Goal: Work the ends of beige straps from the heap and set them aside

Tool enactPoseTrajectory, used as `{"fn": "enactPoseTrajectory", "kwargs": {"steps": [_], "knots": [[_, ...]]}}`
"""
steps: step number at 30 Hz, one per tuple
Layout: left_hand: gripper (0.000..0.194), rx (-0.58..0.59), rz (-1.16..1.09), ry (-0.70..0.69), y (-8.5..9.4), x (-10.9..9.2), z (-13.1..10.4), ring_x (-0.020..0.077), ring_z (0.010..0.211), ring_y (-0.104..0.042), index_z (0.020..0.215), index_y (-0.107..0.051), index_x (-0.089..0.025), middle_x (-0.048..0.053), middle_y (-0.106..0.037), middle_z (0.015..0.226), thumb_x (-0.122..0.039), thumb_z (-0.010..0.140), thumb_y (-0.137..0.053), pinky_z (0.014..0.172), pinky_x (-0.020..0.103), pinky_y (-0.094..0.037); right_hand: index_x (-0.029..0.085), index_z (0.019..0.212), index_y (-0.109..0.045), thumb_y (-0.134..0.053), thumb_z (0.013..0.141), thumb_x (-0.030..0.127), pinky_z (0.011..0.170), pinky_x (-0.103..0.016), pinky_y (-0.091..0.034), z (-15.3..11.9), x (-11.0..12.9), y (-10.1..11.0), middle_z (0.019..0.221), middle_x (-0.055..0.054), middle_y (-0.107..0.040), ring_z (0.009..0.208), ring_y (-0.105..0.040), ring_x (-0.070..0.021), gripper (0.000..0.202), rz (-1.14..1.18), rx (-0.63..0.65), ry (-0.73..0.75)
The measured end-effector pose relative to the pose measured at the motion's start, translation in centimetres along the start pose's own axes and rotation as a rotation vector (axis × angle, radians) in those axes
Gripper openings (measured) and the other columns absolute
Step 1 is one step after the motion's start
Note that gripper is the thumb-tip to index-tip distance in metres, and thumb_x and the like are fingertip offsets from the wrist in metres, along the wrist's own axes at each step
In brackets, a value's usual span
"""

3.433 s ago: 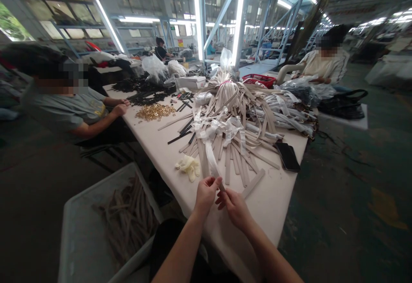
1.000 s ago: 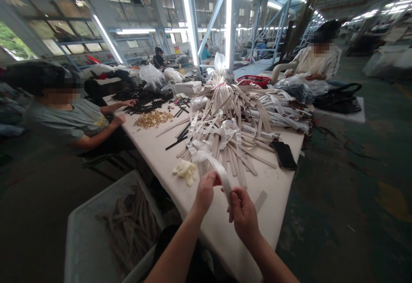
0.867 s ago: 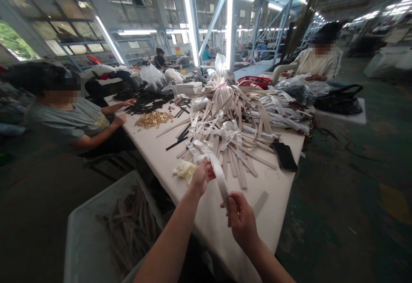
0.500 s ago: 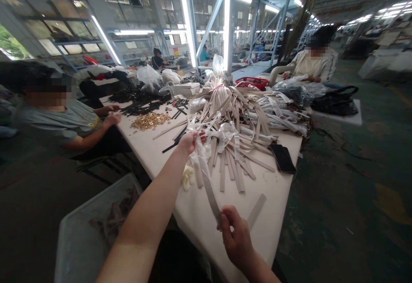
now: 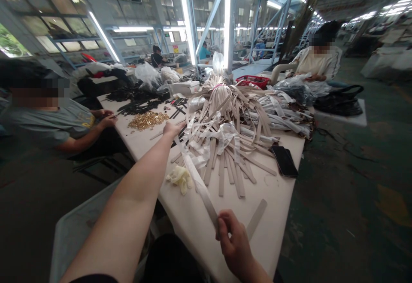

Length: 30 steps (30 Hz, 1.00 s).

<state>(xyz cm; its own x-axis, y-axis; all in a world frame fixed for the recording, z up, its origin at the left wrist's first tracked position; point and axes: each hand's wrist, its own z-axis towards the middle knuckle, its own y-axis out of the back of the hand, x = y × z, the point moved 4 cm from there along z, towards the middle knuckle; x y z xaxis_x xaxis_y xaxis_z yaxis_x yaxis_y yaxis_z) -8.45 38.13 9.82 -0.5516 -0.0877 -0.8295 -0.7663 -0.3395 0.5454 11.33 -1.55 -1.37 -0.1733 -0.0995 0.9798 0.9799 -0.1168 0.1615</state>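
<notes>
My right hand [image 5: 234, 241] pinches the near end of a long grey-beige strap [image 5: 198, 181] above the front of the table. The strap runs up and left toward my left hand [image 5: 174, 129], which is stretched out close to the gold rings. Fingers of my left hand are small and partly blurred, so its hold on the strap is unclear. A big bundle of beige straps [image 5: 222, 98] fans out beyond, with clear plastic film [image 5: 228, 136] over it. One loose strap [image 5: 257, 218] lies right of my right hand. A pale yellow glove [image 5: 180, 179] lies left of the held strap.
Gold rings [image 5: 148, 120] and black pieces [image 5: 138, 101] are heaped at the left. A black phone [image 5: 284, 161] lies near the right table edge. A red basket [image 5: 252, 81] stands behind. People sit left and right; a white bin [image 5: 80, 220] is below left.
My left hand has moved left and away from me, toward the gold rings. The strap now slants further left and the glove is more fully in view. My right hand has hardly moved.
</notes>
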Motion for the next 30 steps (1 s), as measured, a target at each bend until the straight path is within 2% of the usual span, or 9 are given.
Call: {"fn": "enactPoseTrajectory", "kwargs": {"steps": [3, 7, 13, 15, 19, 22, 24, 27, 30], "knots": [[0.048, -0.010, 0.141, -0.008, -0.8, 0.5, 1.3, 0.0342, 0.114, -0.056, 0.103, -0.053, -0.013, 0.019, -0.065, 0.109, -0.042, 0.075, -0.079, 0.088, 0.038, -0.043, 0.021, 0.096, -0.054, -0.043, 0.100, 0.044, 0.050, -0.022, -0.043, 0.4, -0.4, -0.1, 0.062, 0.001, -0.059, 0.055, -0.059, -0.0148, 0.026, 0.064, -0.012, -0.069], [0.053, 0.034, 0.151, -0.214, -2.5, 0.4, 0.8, 0.0314, 0.124, -0.051, 0.121, -0.050, -0.012, 0.022, -0.056, 0.131, -0.043, 0.083, -0.070, 0.099, 0.038, -0.039, 0.020, 0.100, -0.054, -0.044, 0.100, 0.046, 0.044, -0.019, -0.040, 1.0, -0.4, -0.1, 0.062, 0.002, -0.057, 0.050, -0.054, -0.0119, 0.028, 0.168, -0.022, -0.147], [0.022, -0.028, 0.049, -0.367, 0.1, 3.4, -7.8, 0.0234, 0.088, -0.064, 0.100, -0.063, -0.016, 0.011, -0.069, 0.096, -0.033, 0.087, -0.058, 0.081, 0.034, -0.048, 0.019, 0.106, -0.050, -0.044, 0.099, 0.047, 0.037, -0.017, -0.032, 1.9, -0.9, 0.0, 0.063, 0.004, -0.055, 0.041, -0.042, -0.0075, 0.029, 0.312, -0.013, -0.217], [0.023, 0.005, -0.033, -0.294, 1.2, 5.9, -12.7, 0.0208, 0.073, -0.064, 0.089, -0.065, -0.017, 0.007, -0.069, 0.082, -0.039, 0.088, -0.057, 0.071, 0.032, -0.048, 0.019, 0.107, -0.049, -0.045, 0.099, 0.047, 0.035, -0.017, -0.030, 2.0, -1.4, -0.1, 0.062, 0.005, -0.055, 0.038, -0.039, -0.0063, 0.030, 0.344, -0.017, -0.232], [0.038, 0.461, -0.394, 0.133, -0.1, 10.5, -23.4, 0.0178, 0.051, -0.059, 0.077, -0.063, -0.016, 0.007, -0.066, 0.067, -0.052, 0.085, -0.057, 0.051, 0.029, -0.046, 0.019, 0.106, -0.049, -0.047, 0.097, 0.050, 0.034, -0.017, -0.030, 2.2, -1.7, -0.6, 0.060, 0.005, -0.054, 0.037, -0.038, -0.0066, 0.032, 0.383, -0.027, -0.228], [0.048, 0.673, -0.830, 0.459, -1.5, 10.7, -30.0, 0.0213, 0.065, -0.067, 0.092, -0.066, -0.014, 0.012, -0.071, 0.082, -0.060, 0.085, -0.056, 0.059, 0.031, -0.052, 0.019, 0.106, -0.051, -0.049, 0.096, 0.051, 0.034, -0.018, -0.033, 2.6, -1.2, -1.3, 0.059, 0.005, -0.054, 0.037, -0.040, -0.0074, 0.033, 0.374, -0.035, -0.225], [0.052, 0.766, -1.023, 0.506, -2.2, 9.3, -32.6, 0.0230, 0.071, -0.069, 0.099, -0.066, -0.012, 0.016, -0.072, 0.090, -0.061, 0.085, -0.057, 0.057, 0.030, -0.051, 0.018, 0.106, -0.052, -0.051, 0.095, 0.052, 0.034, -0.018, -0.035, 2.9, -0.8, -1.7, 0.061, 0.004, -0.056, 0.040, -0.045, -0.0089, 0.035, 0.334, -0.034, -0.232], [0.044, 0.672, -1.102, 0.476, -2.3, 7.7, -33.2, 0.0225, 0.068, -0.068, 0.092, -0.064, -0.012, 0.015, -0.072, 0.085, -0.055, 0.083, -0.065, 0.052, 0.027, -0.047, 0.017, 0.112, -0.055, -0.053, 0.093, 0.053, 0.039, -0.021, -0.042, 2.9, -0.4, -2.3, 0.069, 0.000, -0.062, 0.049, -0.056, -0.0128, 0.040, 0.262, 0.012, -0.220], [0.037, 0.449, -1.154, 0.452, -2.1, 7.6, -32.0, 0.0206, 0.065, -0.068, 0.083, -0.059, -0.015, 0.007, -0.069, 0.070, -0.049, 0.080, -0.071, 0.067, 0.032, -0.053, 0.016, 0.104, -0.061, -0.050, 0.095, 0.053, 0.046, -0.024, -0.047, 2.2, -0.7, -2.8, 0.073, -0.004, -0.068, 0.050, -0.060, -0.0136, 0.040, 0.159, 0.145, -0.222]]}}
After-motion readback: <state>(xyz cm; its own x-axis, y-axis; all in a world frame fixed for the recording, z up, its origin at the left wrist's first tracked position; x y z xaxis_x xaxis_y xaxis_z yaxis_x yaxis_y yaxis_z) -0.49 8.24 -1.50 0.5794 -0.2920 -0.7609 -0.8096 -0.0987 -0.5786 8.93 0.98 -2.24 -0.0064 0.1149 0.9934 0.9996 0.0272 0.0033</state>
